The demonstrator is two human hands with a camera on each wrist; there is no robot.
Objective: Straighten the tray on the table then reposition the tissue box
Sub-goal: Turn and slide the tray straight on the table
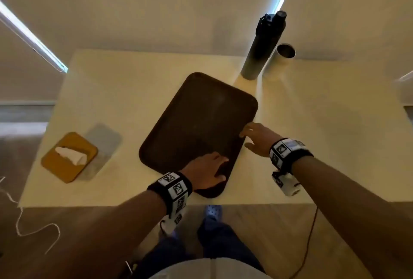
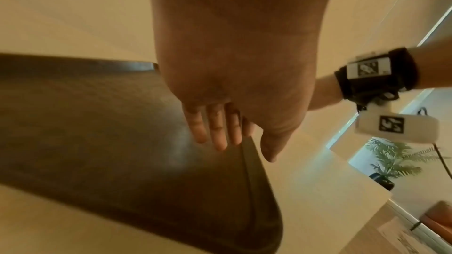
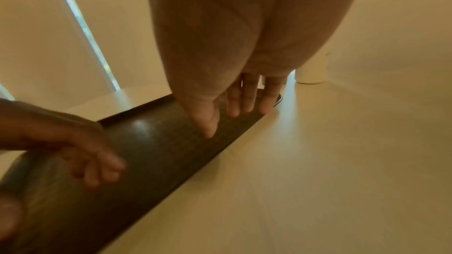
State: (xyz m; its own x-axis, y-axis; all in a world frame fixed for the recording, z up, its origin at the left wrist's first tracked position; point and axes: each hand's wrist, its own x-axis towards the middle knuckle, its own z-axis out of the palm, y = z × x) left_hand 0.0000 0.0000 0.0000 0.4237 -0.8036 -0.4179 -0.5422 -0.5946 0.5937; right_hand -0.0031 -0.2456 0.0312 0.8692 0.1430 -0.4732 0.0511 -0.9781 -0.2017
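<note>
A dark brown tray (image 1: 196, 120) lies askew in the middle of the pale table (image 1: 324, 122), its long side running from near left to far right. My left hand (image 1: 214, 171) rests flat on the tray's near corner, fingers straight (image 2: 215, 132). My right hand (image 1: 250, 135) lies with straight fingers (image 3: 244, 101) on the tray's right rim (image 3: 220, 142). The tissue box (image 1: 69, 158), tan-topped with a white tissue sticking out, sits at the table's near left, apart from both hands.
A tall dark bottle (image 1: 261, 48) and a metal cup (image 1: 281, 57) stand close behind the tray's far right corner. The table's front edge runs just below my left wrist. A white cable (image 1: 33, 229) trails on the floor at the left.
</note>
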